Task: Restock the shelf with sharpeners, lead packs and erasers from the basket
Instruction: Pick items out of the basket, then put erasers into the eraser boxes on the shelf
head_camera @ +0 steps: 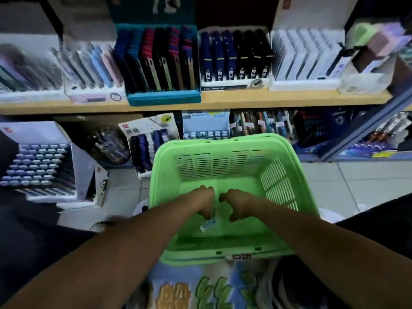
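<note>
Reaching into the green basket (234,152), both hands meet over its floor, the left hand (204,202) and the right hand (237,204) side by side with fingers curled downward. Between them sits a small clear packet (209,224) with a blue patch, lying on the basket floor near its middle. Each grip looks pressed together around the packet's upper edge, though blur makes it hard to say whether both truly pinch it or only one does.

Judging by the basket, the restocking seems nearly done: apart from this one packet, no other stock shows inside, and its floor is otherwise bare green plastic. Display boxes on the wooden shelf (223,100) above and the row beneath it look well filled already. Remaining work, as far as can be told, is lifting this last packet out and slotting it into its matching box.

The packet's long axis runs diagonally, from the fingers down toward the near-left corner of the basket, its lower end pointing at the wearer. Which kind of item it holds cannot be told.
</note>
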The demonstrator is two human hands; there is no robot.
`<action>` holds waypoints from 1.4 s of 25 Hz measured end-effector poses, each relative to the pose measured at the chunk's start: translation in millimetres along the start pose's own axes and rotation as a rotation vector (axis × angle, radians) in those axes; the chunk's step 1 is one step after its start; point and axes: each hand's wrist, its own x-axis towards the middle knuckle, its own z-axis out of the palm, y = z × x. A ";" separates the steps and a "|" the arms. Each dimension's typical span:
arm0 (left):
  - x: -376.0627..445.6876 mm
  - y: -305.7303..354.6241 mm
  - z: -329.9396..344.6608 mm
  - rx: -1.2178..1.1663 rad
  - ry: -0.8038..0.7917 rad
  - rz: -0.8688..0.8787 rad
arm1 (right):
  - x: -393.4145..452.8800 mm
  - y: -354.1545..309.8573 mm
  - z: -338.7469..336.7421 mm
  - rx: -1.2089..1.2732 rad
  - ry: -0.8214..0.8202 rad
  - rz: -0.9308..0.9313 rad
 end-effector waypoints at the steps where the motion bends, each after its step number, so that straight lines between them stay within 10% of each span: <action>1: 10.1 -3.0 8.8 -0.004 -0.006 -0.024 | 6.5 1.3 5.2 -0.012 0.001 -0.030; 18: 66.0 -12.3 81.7 -0.108 0.073 -0.044 | 69.5 4.5 43.5 0.264 0.048 0.003; 27: 39.0 -30.2 -4.2 -0.764 0.130 -0.030 | 22.2 17.0 -24.1 1.265 0.198 -0.007; 35: -73.4 -50.9 -97.1 -0.852 0.225 0.138 | -42.3 -28.8 -110.2 1.253 0.369 -0.331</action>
